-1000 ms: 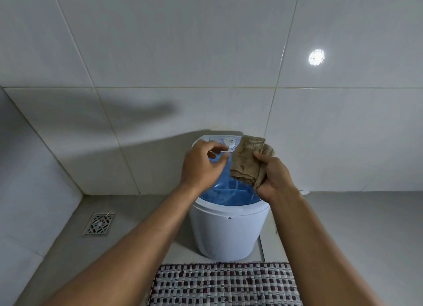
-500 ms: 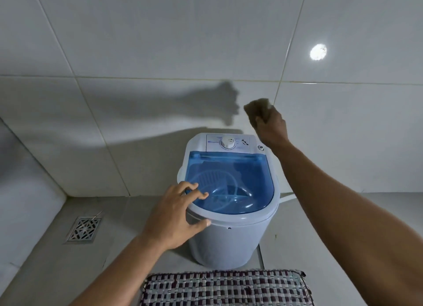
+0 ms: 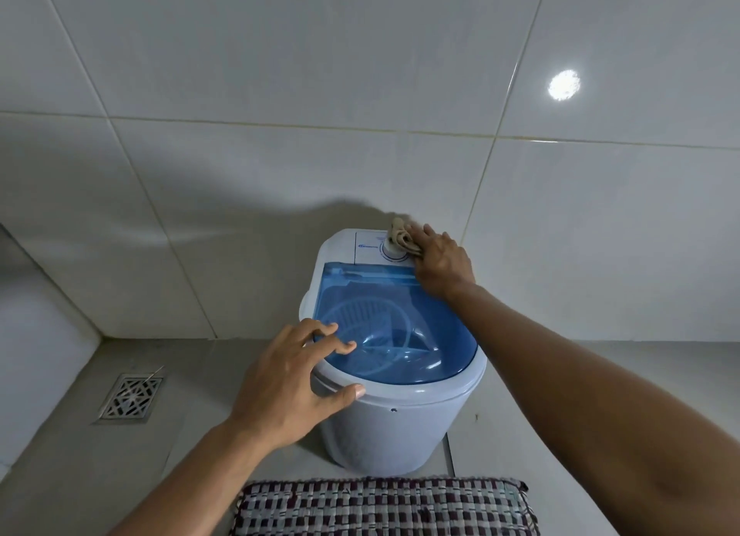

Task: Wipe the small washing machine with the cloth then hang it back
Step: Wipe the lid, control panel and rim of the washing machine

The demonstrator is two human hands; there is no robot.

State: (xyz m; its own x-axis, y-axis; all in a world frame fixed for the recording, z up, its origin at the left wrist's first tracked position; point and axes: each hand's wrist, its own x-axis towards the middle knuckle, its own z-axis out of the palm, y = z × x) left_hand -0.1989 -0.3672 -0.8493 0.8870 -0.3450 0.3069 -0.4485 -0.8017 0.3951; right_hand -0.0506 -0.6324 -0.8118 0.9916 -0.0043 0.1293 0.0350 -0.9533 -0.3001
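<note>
Right fingers [image 3: 430,235]: lying flat and extended, pressing the cloth [image 3: 402,237] down rather than gripping around it.
Right hand [image 3: 442,261]: resting on the machine's control panel [image 3: 370,247] at 1 o'clock, beside the dial [image 3: 394,253].
Left fingers [image 3: 334,337]: spreading open, holding nothing, tips touching the blue lid [image 3: 394,327]; thumb lying against the rim.
Left hand [image 3: 288,379]: bracing the washing machine [image 3: 384,427] at its 8 o'clock edge.
Floor [image 3: 72,463]: carrying the machine against the tiled wall [image 3: 280,74].
Drain grate [image 3: 130,397]: sitting at 9 o'clock.
Woven mat [image 3: 384,507]: lying at 6 o'clock.
</note>
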